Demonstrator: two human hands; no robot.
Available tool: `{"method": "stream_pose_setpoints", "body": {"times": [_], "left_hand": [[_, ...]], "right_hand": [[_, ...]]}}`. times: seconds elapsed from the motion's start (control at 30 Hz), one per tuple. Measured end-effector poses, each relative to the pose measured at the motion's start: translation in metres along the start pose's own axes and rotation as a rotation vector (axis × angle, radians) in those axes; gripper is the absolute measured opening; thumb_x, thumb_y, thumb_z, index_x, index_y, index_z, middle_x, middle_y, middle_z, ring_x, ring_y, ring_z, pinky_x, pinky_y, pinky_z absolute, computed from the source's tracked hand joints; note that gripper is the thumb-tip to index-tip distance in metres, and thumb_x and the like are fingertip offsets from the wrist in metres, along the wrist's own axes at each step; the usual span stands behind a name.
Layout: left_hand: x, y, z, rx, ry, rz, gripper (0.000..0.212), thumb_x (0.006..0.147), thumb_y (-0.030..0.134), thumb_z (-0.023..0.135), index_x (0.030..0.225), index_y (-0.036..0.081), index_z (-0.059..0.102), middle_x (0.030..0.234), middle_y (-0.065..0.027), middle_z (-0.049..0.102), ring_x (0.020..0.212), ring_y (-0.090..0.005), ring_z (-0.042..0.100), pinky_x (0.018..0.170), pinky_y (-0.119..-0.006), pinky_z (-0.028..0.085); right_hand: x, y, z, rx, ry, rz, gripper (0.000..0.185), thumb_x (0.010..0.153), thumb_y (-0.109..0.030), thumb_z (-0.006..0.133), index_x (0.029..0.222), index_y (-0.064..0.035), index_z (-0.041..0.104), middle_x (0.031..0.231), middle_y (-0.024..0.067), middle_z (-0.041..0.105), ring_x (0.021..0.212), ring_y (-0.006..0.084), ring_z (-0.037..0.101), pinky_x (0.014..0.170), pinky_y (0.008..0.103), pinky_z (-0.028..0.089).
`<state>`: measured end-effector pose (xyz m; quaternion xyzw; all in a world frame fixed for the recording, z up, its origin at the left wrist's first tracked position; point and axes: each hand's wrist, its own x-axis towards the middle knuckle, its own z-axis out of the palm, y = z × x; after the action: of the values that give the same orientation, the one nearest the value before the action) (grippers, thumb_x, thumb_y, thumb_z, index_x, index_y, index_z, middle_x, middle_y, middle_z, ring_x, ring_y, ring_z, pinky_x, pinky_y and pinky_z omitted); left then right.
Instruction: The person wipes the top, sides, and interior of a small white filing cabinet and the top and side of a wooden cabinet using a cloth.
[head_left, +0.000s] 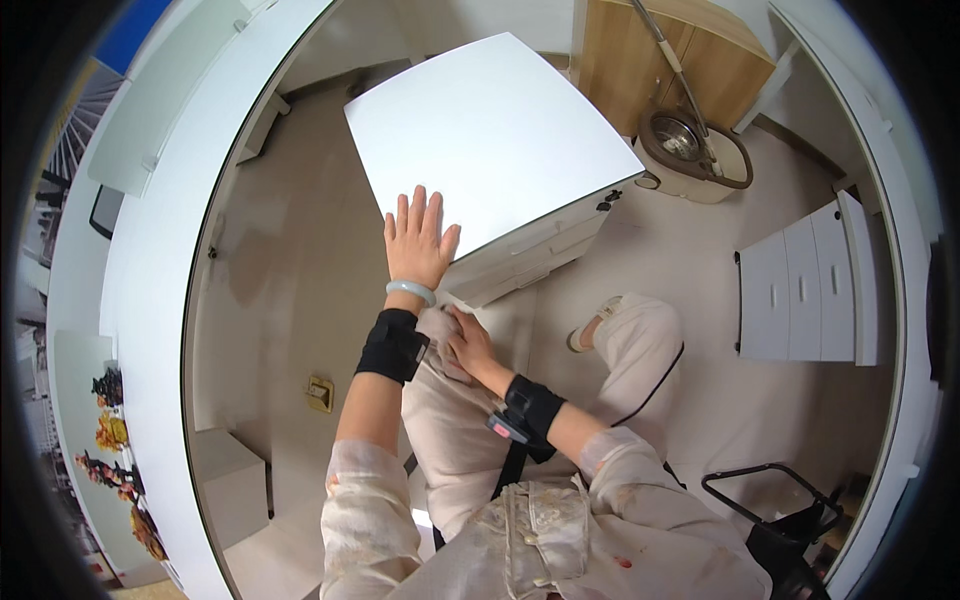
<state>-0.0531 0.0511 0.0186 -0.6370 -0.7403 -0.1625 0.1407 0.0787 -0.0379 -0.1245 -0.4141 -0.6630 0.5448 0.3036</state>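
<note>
My left hand (415, 244) rests flat on the near corner of a white drawer cabinet's top (487, 142), fingers apart and holding nothing. A pale bangle (411, 291) and a black wrist strap (391, 345) are on that arm. Lower down, beside the cabinet's near edge and over my left knee, my right hand (472, 341) grips a crumpled greyish cloth (437, 324). Part of the cloth is hidden behind my fingers and left wrist. Drawer fronts (540, 251) face right, and a small black key or lock fitting (609, 200) sits near their upper corner.
A mop bucket (694, 161) with a mop handle (679, 71) stands before a wooden cabinet (660, 56). Another white drawer unit (799, 289) is at right. White desks (150, 247) flank me, with small figurines (112, 472) at left. A brass floor socket (320, 394) stands raised.
</note>
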Motion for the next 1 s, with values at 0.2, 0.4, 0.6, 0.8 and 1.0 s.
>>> {"method": "stream_pose_setpoints", "body": {"times": [0.2,0.4,0.6,0.8,1.0], "left_hand": [[-0.011,-0.002,0.002,0.002,-0.015,-0.026,0.058,0.093,0.046,0.050,0.141,0.014,0.047,0.152,-0.0116,0.037,0.141,-0.0366,0.029,0.113,-0.055,0.023],[-0.011,0.003,-0.003,0.049,-0.080,-0.042,0.057,0.096,0.044,0.048,0.145,0.015,0.041,0.155,-0.0090,0.032,0.144,-0.0344,0.026,0.115,-0.053,0.021],[-0.009,0.002,0.000,0.049,-0.060,-0.013,0.058,0.094,0.044,0.050,0.143,0.013,0.044,0.153,-0.0127,0.035,0.142,-0.0387,0.028,0.113,-0.056,0.022],[-0.005,-0.004,0.002,0.016,-0.050,0.005,0.059,0.094,0.044,0.050,0.143,0.014,0.043,0.154,-0.0115,0.034,0.143,-0.0374,0.027,0.113,-0.056,0.021],[-0.004,0.004,0.001,0.020,-0.058,-0.021,0.058,0.094,0.045,0.050,0.143,0.014,0.043,0.154,-0.0106,0.034,0.142,-0.0368,0.027,0.114,-0.055,0.021]], "right_hand": [[0.035,0.051,-0.117,0.554,0.515,0.467,0.029,0.094,-0.006,0.047,0.121,-0.0014,0.054,0.095,0.0068,0.059,0.080,0.0164,0.057,0.069,0.0299,0.049],[0.140,0.045,-0.237,0.643,0.921,0.208,0.051,0.089,-0.005,0.045,0.139,-0.0014,0.038,0.132,0.0127,0.049,0.105,0.0207,0.053,0.092,0.0378,0.045],[0.115,0.040,-0.105,0.574,0.800,0.336,0.057,0.091,-0.003,0.042,0.147,-0.0013,0.030,0.152,0.0192,0.031,0.139,0.0326,0.032,0.115,0.0403,0.023],[0.030,-0.013,0.002,0.745,0.167,0.342,0.055,0.091,-0.002,0.046,0.145,0.0008,0.035,0.136,0.0131,0.050,0.117,0.0216,0.051,0.099,0.0314,0.042],[0.087,0.053,-0.123,0.599,0.752,0.353,0.033,0.089,-0.002,0.046,0.123,0.0008,0.049,0.118,0.0123,0.056,0.096,0.0192,0.057,0.085,0.0332,0.048]]}}
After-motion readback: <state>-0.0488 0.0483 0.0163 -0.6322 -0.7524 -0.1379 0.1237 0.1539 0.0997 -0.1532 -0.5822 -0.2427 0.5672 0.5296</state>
